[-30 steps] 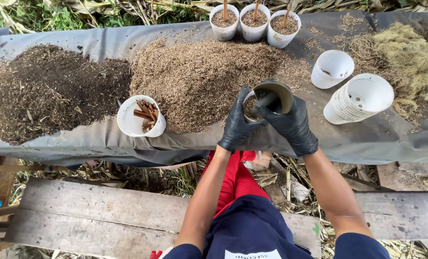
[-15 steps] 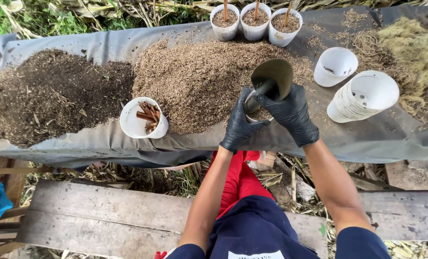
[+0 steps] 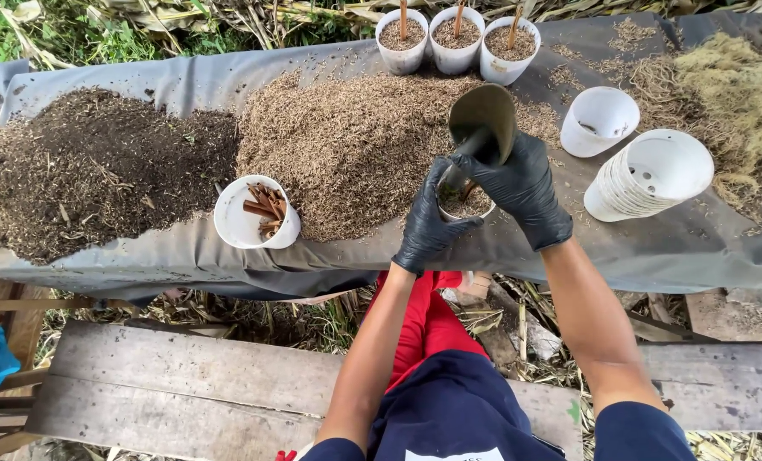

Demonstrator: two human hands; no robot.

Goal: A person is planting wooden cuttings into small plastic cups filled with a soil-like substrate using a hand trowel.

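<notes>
A: So, where does the potting stand?

B: Three filled pots [image 3: 455, 38] sit in a row at the far edge of the grey sheet [image 3: 193, 81], each topped with husk mix and each with one stick standing in it. Those look finished, I'd judge.

A: And the one in hand?

B: The left hand [image 3: 429, 224] (black glove) is wrapped around a small white pot [image 3: 468, 205], fingers closed on its side, at the near edge of the husk pile [image 3: 355, 154]. The pot already looks close to full of brown mix. The right hand [image 3: 524, 189], gloved too, is closed around the handle of a green scoop [image 3: 483, 118], which is tipped mouth-up just above the pot. I can't tell if anything is left in it.

A: No stick in that one?

B: None that I can see, so that step seems left to do. The cuttings [image 3: 263, 207] lie in a white cup [image 3: 236, 229] to the left; several, but too bunched to count.

A: What else is waiting?

B: One empty pot [image 3: 601, 119] standing alone, and a stack of pots [image 3: 650, 175] lying on its side beside it (many nested rims, no firm count). Two main heaps: dark soil [image 3: 90, 171] on the left, husk in the middle, plus a pale fibre pile [image 3: 731, 85] at the far right.
</notes>
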